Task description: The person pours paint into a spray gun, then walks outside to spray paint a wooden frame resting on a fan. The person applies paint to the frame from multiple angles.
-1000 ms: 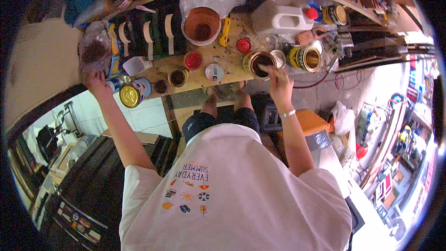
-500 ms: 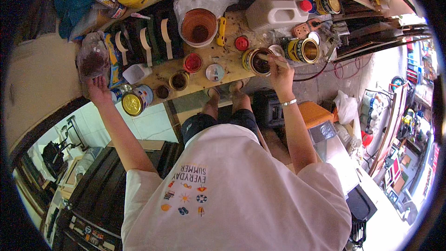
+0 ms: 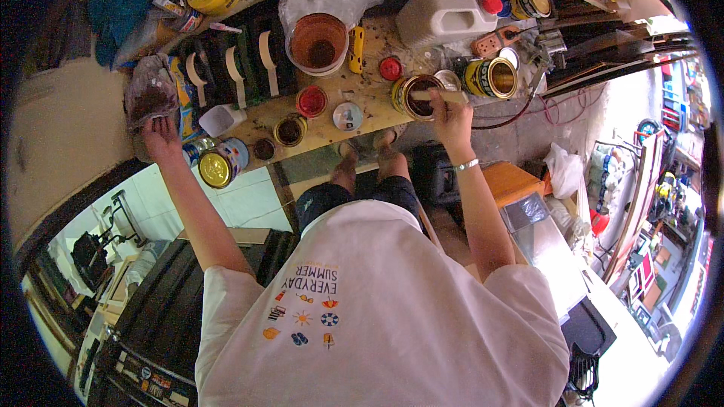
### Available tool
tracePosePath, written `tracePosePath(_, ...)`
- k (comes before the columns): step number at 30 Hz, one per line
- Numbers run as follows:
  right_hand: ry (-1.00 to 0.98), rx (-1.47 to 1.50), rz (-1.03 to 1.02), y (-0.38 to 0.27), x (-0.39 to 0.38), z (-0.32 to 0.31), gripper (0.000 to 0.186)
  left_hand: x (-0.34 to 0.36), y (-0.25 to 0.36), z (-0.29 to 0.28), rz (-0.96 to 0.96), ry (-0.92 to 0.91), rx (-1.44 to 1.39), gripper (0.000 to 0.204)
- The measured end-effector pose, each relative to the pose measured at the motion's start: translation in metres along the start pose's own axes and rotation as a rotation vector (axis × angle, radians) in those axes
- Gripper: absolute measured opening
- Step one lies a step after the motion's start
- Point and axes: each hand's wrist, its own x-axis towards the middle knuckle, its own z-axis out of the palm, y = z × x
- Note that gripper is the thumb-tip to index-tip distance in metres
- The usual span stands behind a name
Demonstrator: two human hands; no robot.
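Note:
My right hand [image 3: 451,119] grips a flat pale wooden stick [image 3: 439,95] and holds it across the top of an open tin [image 3: 413,98] with dark brown liquid inside. The tin stands on a paint-spattered wooden bench [image 3: 360,99]. Far to the left, my left hand [image 3: 161,138] rests with fingers apart against a crumpled clear plastic bag [image 3: 151,93] with dark contents at the bench's end. A tin with a yellow lid [image 3: 216,166] stands just right of that hand.
The bench holds an orange bucket [image 3: 319,43], a white jug [image 3: 445,18], a gold-rimmed open tin [image 3: 492,78], red lids [image 3: 311,100], small jars and a rack of tape rolls [image 3: 234,68]. An orange box [image 3: 513,181] sits on the floor beside my legs.
My right hand has brought the stick level across the open tin's rim. My left hand has slid slightly up against the plastic bag. The view has shifted a little.

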Motion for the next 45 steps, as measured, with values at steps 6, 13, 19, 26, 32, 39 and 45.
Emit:
tracePosePath(6,0.047,-0.086,-0.02,0.008,0.0,-0.018,0.011,-0.048,0.027,0.039,0.021,-0.142,-0.245,0.053)
tracePosePath(13,-0.034,-0.067,0.021,-0.011,-0.017,-0.011,0.011,-0.055,0.049,0.025,0.207,-0.272,-0.356,0.054)
tracePosePath(19,0.099,0.023,-0.055,0.021,0.003,-0.005,0.016,-0.085,0.064,0.012,0.256,-0.425,-0.473,0.049)
tracePosePath(26,-0.052,-0.182,0.033,0.004,-0.02,-0.02,0.011,-0.176,0.054,0.034,0.443,-0.527,-0.052,0.061)
tracePosePath(32,0.047,-0.02,-0.037,0.0,-0.009,0.001,0.017,-0.227,0.034,0.058,-0.362,-0.859,-0.775,0.063)
tracePosePath(39,0.07,-0.142,-0.053,0.018,-0.011,-0.015,0.011,-0.274,-0.024,0.047,-0.354,-0.281,-0.337,0.062)
tracePosePath(45,-0.02,-0.107,-0.014,0.004,-0.016,-0.006,0.014,-0.298,-0.054,0.04,-0.419,-0.45,-0.302,0.063)
